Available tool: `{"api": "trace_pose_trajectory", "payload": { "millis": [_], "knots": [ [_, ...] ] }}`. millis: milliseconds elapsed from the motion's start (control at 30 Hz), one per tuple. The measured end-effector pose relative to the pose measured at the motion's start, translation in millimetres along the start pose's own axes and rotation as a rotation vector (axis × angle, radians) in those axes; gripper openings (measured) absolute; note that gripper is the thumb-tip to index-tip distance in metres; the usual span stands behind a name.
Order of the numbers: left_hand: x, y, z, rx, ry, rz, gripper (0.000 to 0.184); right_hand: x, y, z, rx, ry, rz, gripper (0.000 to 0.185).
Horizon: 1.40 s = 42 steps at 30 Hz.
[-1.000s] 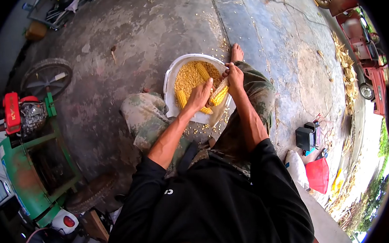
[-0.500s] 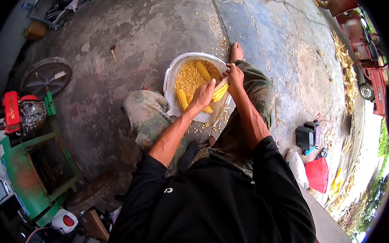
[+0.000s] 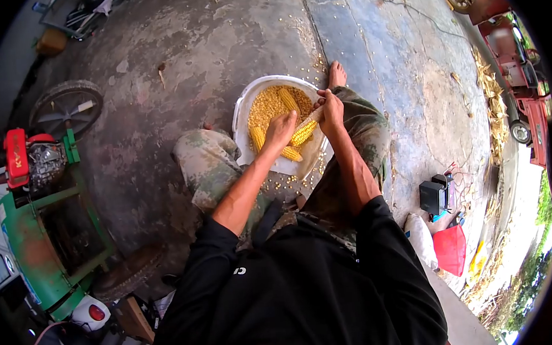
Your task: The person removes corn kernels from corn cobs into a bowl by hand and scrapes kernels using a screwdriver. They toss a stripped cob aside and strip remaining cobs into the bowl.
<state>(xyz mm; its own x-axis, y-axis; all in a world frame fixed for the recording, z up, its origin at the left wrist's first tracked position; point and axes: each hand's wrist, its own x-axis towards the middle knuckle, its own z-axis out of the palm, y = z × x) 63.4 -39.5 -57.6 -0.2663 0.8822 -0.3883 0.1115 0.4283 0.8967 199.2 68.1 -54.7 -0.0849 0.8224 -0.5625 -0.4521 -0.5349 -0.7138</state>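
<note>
A white basin [image 3: 241, 121] sits between my legs with loose yellow kernels [image 3: 262, 107] in it. My right hand [image 3: 332, 113] is closed round the upper end of a partly stripped corn cob [image 3: 304, 131], whose lower part still bears yellow kernels. Against the left side of that cob, my left hand [image 3: 281, 129] has its fingers curled and thumb up; its fingertips are partly hidden. Other ears lie in the basin: one at the top [image 3: 289, 100], one at the left [image 3: 257, 137] and one low down [image 3: 291, 153].
Scattered kernels [image 3: 289, 182] lie on the concrete floor below the basin. A green machine with a red engine [image 3: 17, 159] stands at the left. Black boxes [image 3: 432, 196], a red bag [image 3: 450, 250] and a white sack [image 3: 421, 239] are at the right. Red vehicles stand farther right.
My left hand has moved a little left and down from its place half a second ago. The held cob has shifted slightly left, and my right hand stays round its upper end.
</note>
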Motion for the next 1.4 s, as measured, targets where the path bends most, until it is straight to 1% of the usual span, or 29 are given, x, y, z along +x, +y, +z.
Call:
{"api": "trace_pose_trajectory", "payload": {
  "millis": [67,100,167,200,267,300,333,400,433,467,533,567,700,733,767,933,967,1000,1067,1133,1167,1200,1233,1267,1300,1333,1367,1400],
  "knots": [
    [7.4,-11.5,-2.1,0.137,-0.007,0.181,0.059,2.1,3.4,-1.9,-0.125,-0.009,-0.035,0.03],
    [4.3,-6.1,-2.0,0.139,-0.008,0.182,0.059,5.6,7.3,-4.3,-0.122,-0.008,-0.036,0.03],
    [-10.3,21.1,-2.9,-0.185,-0.138,0.135,0.052,13.0,13.1,-9.5,-0.157,0.002,-0.087,0.034],
    [-17.0,34.9,-5.6,-0.184,-0.141,0.134,0.052,11.0,11.1,-9.1,-0.156,0.004,-0.087,0.034],
    [-26.6,53.2,-10.6,-0.183,-0.405,-0.074,0.046,4.4,5.6,-6.6,-0.234,-0.043,-0.08,0.037],
    [-24.9,47.2,-8.5,-0.14,-0.402,-0.004,0.039,7.0,5.5,-10.7,-0.278,-0.127,-0.023,0.043],
    [-18.7,36.3,-6.0,-0.141,-0.406,-0.009,0.039,0.2,2.2,-6.1,-0.278,-0.122,-0.02,0.043],
    [-7.4,18.3,-6.2,-0.19,-0.421,0.074,0.038,-11.0,-6.6,7.5,-0.144,-0.304,0.075,0.049],
    [-17.2,42.7,-17.4,-0.361,-0.478,-0.136,0.037,-14.1,-13.3,12.6,-0.188,-0.363,0.086,0.052],
    [-16.0,42.5,-22.4,-0.431,-0.444,-0.168,0.037,-19.3,-18.0,16.4,-0.184,-0.362,0.086,0.052],
    [-16.2,50.0,-35.6,-0.616,-0.456,-0.189,0.035,-33.2,-27.6,27.7,-0.212,-0.405,0.087,0.048],
    [-18.6,54.1,-39.6,-0.733,-0.448,-0.239,0.033,-35.4,-29.4,29.7,-0.238,-0.414,0.096,0.044],
    [-27.6,64.2,-53.7,-0.839,-0.41,-0.157,0.027,-45.2,-32.2,26.3,-0.315,-0.371,0.122,0.048],
    [-31.8,66.6,-56.0,-0.85,-0.359,-0.13,0.023,-46.9,-32.4,23.3,-0.315,-0.377,0.117,0.048],
    [-36.2,68.9,-58.4,-0.862,-0.306,-0.101,0.019,-50.1,-31.8,19.5,-0.383,-0.36,0.096,0.049],
    [-49.0,58.6,-61.2,-0.855,-0.268,-0.017,0.016,-66.3,-37.6,0.9,-0.641,-0.366,-0.02,0.047],
    [-50.1,54.2,-60.7,-0.83,-0.265,-0.007,0.016,-67.6,-34.0,-3.4,-0.599,-0.357,-0.025,0.041],
    [-50.7,49.3,-59.5,-0.804,-0.262,0.002,0.017,-75.3,-32.7,-5.6,-0.599,-0.361,-0.031,0.041],
    [-55.8,45.6,-54.3,-0.779,-0.247,-0.001,0.017,-98.1,-29.1,-14.2,-0.428,-0.455,0.104,0.039],
    [-65.0,43.4,-49.6,-0.715,-0.201,0.002,0.019,-120.7,-10.7,-20.5,-0.424,-0.494,0.249,0.039],
    [-65.3,40.7,-46.9,-0.684,-0.169,0.015,0.024,-124.0,0.4,-20.4,-0.419,-0.469,0.289,0.039],
    [-65.7,37.2,-44.6,-0.679,-0.184,0.018,0.024,-125.2,13.3,-20.2,-0.421,-0.46,0.299,0.039],
    [-64.9,34.1,-44.0,-0.595,-0.129,0.028,0.026,-130.3,19.9,-17.5,-0.423,-0.454,0.316,0.037],
    [-61.6,31.3,-41.6,-0.51,-0.087,0.042,0.029,-135.8,23.9,-13.2,-0.432,-0.46,0.301,0.04],
    [-57.5,26.7,-39.4,-0.456,0.002,0.034,0.035,-132.9,34.6,-11.8,-0.427,-0.442,0.284,0.046],
    [-62.2,35.5,-37.9,-0.445,0.075,-0.049,0.04,-133.7,35.4,-8.7,-0.421,-0.432,0.267,0.052],
    [-59.4,32.7,-37.7,-0.489,0.062,-0.047,0.041,-132.1,40.6,-5.7,-0.368,-0.385,0.255,0.056],
    [-55.4,27.5,-37.0,-0.518,0.05,-0.079,0.038,-129.5,42.8,-2.6,-0.332,-0.347,0.249,0.056]
  ]
}}
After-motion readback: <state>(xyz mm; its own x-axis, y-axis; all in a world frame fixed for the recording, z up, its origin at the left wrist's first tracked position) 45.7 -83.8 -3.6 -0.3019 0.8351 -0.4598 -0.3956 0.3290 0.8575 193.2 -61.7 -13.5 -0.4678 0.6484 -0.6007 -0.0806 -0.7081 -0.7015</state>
